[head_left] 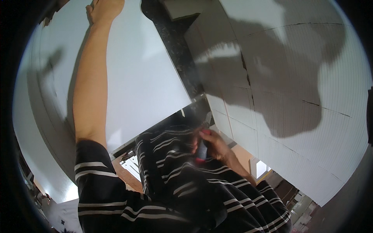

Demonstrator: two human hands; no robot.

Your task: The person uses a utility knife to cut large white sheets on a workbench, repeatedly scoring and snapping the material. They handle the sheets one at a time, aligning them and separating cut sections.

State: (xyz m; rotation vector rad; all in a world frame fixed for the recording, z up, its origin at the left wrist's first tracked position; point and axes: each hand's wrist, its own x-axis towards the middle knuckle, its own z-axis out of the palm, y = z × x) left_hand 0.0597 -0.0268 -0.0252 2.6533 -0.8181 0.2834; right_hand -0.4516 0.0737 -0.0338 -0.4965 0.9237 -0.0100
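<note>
My left hand [104, 9] reaches far up and rests flat against the top of a large white sheet [147, 77] that stands tilted in front of me; its fingers are partly cut off by the picture's edge. My right hand [211, 144] is close to my body, fingers closed around a small red and dark tool [202, 152] held at the sheet's lower right corner. My dark shirt with white stripes [175, 186] fills the lower part of the view.
A stack of white corrugated boards [295, 97] lies to the right, with my shadow across it. A dark gap [175, 42] runs between the sheet and the stack. Brown floor and clutter show at the bottom right.
</note>
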